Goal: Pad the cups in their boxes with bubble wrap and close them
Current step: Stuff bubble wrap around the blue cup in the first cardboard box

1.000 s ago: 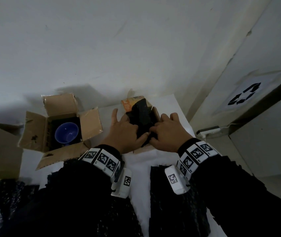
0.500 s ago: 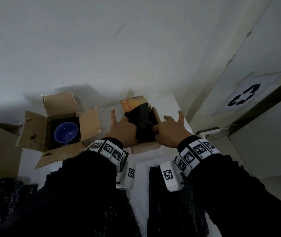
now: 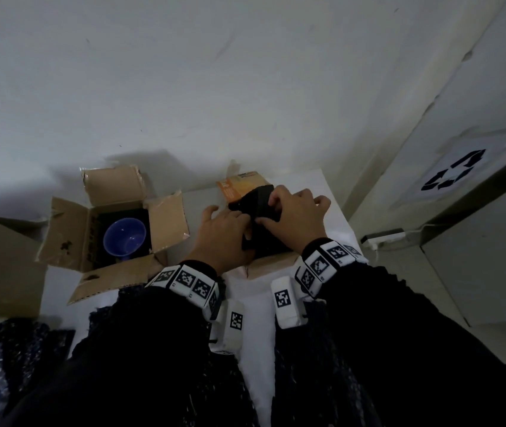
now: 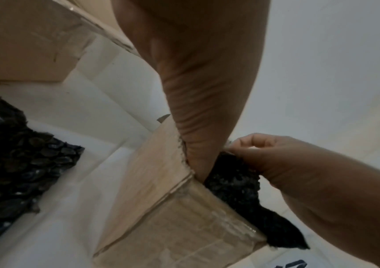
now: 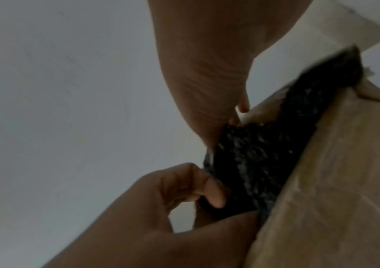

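Two cardboard boxes stand open on the white table [image 3: 335,223]. One, the left box [image 3: 72,235], holds a single blue cup [image 3: 124,238] with dark padding around it, all four flaps spread. In the right box [image 3: 271,266], black bubble wrap [image 3: 259,208] stands up out of the top; whatever lies under it is hidden. Both hands meet on that wrap: the left hand [image 3: 220,234] curls its fingers round the near edge, the right hand [image 3: 296,217] pinches the upper part between thumb and fingers. More bubble wrap sheets [image 3: 17,359] lie at the near table edge.
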`<state>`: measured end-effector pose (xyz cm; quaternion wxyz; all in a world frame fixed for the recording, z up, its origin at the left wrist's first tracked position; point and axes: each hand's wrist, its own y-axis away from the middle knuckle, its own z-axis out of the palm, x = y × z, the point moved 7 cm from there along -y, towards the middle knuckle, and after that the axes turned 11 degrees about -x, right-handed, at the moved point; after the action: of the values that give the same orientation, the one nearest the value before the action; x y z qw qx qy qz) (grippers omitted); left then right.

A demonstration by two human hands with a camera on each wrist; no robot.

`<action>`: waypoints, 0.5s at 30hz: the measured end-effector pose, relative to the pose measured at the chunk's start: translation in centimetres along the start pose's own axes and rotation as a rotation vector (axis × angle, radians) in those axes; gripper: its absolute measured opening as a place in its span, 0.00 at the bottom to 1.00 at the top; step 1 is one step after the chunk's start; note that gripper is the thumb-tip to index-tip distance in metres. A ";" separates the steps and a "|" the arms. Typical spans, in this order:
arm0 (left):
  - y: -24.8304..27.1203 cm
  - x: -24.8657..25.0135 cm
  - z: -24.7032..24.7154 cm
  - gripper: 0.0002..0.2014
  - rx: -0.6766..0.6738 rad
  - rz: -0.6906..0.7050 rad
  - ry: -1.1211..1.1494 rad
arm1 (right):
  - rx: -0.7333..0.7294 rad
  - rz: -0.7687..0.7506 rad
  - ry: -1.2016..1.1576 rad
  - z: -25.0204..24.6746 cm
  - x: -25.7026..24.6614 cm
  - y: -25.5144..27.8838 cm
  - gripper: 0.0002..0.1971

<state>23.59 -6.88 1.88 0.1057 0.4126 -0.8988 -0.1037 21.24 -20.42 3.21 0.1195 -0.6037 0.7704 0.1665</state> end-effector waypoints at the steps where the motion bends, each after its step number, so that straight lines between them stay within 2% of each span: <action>1: 0.0 -0.1 0.1 0.14 0.006 -0.004 -0.002 | 0.013 0.011 -0.006 0.3 0.4 -0.4 0.12; 5: 0.0 0.1 0.0 0.18 0.036 0.001 -0.043 | 0.155 0.047 0.100 -0.3 1.2 -0.8 0.05; 9: -1.1 0.6 0.4 0.43 0.052 0.064 -0.109 | 0.166 0.002 0.350 0.7 0.4 -1.0 0.08; 12: -1.9 0.8 0.8 0.53 -0.021 0.077 -0.123 | 0.027 0.009 0.352 2.3 0.8 -1.6 0.13; 15: -2.8 0.6 1.4 0.49 -0.114 0.051 -0.174 | -0.138 0.054 0.324 3.1 1.4 -2.2 0.24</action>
<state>24.88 -9.00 -0.14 0.0532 0.3723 -0.9075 -0.1874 22.97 -20.85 -0.42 -0.0525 -0.6085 0.7823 0.1225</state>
